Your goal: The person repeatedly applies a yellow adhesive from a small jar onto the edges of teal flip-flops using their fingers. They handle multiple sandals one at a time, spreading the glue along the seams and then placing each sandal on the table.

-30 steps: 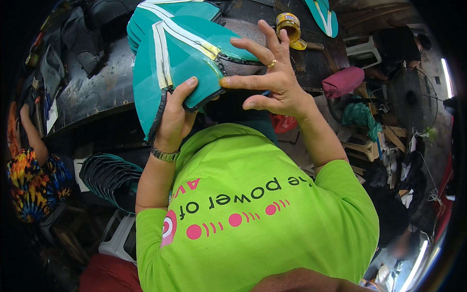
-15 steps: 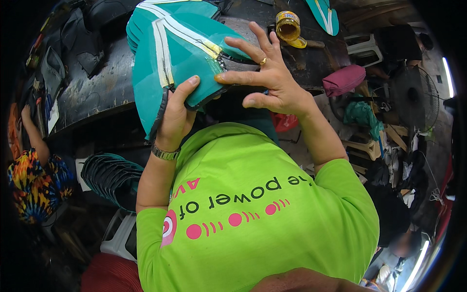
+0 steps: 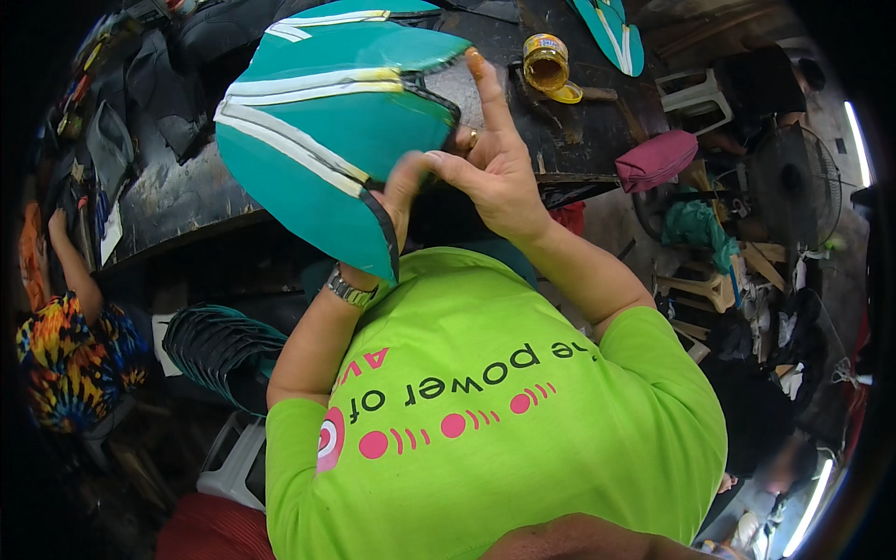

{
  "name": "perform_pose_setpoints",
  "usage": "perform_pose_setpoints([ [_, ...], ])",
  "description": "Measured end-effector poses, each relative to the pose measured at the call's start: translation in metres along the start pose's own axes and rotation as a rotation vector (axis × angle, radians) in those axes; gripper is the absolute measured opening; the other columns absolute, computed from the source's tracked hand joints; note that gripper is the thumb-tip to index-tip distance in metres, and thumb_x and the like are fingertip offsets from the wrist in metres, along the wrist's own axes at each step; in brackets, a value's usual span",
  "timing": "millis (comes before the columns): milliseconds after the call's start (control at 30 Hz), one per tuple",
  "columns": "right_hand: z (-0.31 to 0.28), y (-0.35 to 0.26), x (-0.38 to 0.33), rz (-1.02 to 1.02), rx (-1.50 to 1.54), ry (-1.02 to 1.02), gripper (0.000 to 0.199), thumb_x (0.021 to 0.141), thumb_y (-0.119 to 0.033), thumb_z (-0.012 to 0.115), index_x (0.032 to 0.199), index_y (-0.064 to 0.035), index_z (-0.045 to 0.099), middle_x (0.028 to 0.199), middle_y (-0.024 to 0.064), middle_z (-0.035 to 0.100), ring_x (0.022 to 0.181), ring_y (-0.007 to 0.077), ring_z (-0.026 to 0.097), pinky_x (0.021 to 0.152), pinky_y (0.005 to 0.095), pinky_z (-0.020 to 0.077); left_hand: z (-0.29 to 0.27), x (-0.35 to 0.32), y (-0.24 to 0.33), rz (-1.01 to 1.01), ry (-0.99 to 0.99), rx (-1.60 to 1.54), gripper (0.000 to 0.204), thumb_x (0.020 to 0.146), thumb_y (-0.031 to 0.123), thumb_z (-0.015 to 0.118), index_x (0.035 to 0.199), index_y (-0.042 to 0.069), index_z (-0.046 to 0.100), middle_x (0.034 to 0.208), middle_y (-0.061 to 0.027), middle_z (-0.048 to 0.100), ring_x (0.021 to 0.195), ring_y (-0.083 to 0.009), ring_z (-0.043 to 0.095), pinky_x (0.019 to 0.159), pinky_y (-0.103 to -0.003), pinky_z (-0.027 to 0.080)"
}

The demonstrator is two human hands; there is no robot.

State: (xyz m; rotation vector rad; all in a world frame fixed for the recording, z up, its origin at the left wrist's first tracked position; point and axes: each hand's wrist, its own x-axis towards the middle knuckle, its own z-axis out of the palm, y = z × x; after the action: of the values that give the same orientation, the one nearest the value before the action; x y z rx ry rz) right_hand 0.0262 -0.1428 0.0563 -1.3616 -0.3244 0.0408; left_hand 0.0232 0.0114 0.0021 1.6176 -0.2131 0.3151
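A teal sheet piece (image 3: 308,121) with white strips in a V and black edging is tilted above the table. My left hand (image 3: 392,210) grips its near edge, thumb on top and the other fingers hidden beneath. At its right edge, my right hand (image 3: 499,173) has its index finger stretched out, with yellowish-brown paste on the tip. The right thumb reaches toward the left thumb, and the other fingers curl at the edge, partly hidden. Behind the held piece lies another teal piece (image 3: 345,11) with white strips. An open jar (image 3: 546,70) of yellowish paste lies beyond my right hand.
The dark worktable (image 3: 177,210) carries black material scraps (image 3: 163,89) at left and a teal piece (image 3: 616,37) at far right. A maroon pouch (image 3: 656,161) sits by the right edge. Curved black-and-teal pieces (image 3: 219,350) are stacked at lower left. Another person's patterned sleeve (image 3: 70,345) shows at left.
The teal piece has turned anticlockwise and shifted left, its strips now pointing rightward. My right hand has moved left, from spread fingers to curled ones with the index finger raised.
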Motion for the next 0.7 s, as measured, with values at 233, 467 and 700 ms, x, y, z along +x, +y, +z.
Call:
perform_pose_setpoints([
  [233, -0.021, -0.012, 0.012, -0.017, -0.115, -0.097, 0.098, 0.087, 0.009, 0.061, 0.16, -0.0147, 0.0, 0.157, 0.0094, 0.027, 0.116, 0.0144, 0.054, 0.095, 0.0284, 0.0467, -0.049, 0.004, -0.002, -0.11, -0.691, -0.572, 0.073, 0.072, 0.032, 0.088, 0.128, -0.002, 0.055, 0.114, -0.0105, 0.067, 0.101, -0.0181, 0.062, 0.087, -0.032, 0.051],
  [467, -0.062, -0.027, 0.007, 0.098, -0.373, -0.011, 0.067, 0.094, -0.013, 0.066, 0.154, -0.0124, 0.035, 0.1, 0.0019, 0.067, 0.075, 0.0083, 0.058, 0.069, 0.0222, 0.0481, -0.028, -0.011, -0.016, -0.346, -0.361, -0.493, 0.033, 0.099, 0.008, 0.055, 0.131, -0.001, 0.051, 0.121, -0.0123, 0.065, 0.104, -0.0165, 0.063, 0.091, -0.031, 0.051],
  [700, -0.112, -0.015, 0.015, 0.242, -1.75, 0.2, 0.059, 0.088, -0.037, 0.068, 0.138, -0.0136, 0.05, 0.082, 0.0176, 0.07, 0.076, 0.0369, 0.068, 0.07, 0.0449, 0.0529, -0.012, -0.009, -0.011, -0.358, -0.332, -0.696, 0.034, 0.095, 0.005, 0.062, 0.128, 0.001, 0.057, 0.126, -0.0085, 0.061, 0.107, -0.0125, 0.058, 0.095, -0.028, 0.048],
])
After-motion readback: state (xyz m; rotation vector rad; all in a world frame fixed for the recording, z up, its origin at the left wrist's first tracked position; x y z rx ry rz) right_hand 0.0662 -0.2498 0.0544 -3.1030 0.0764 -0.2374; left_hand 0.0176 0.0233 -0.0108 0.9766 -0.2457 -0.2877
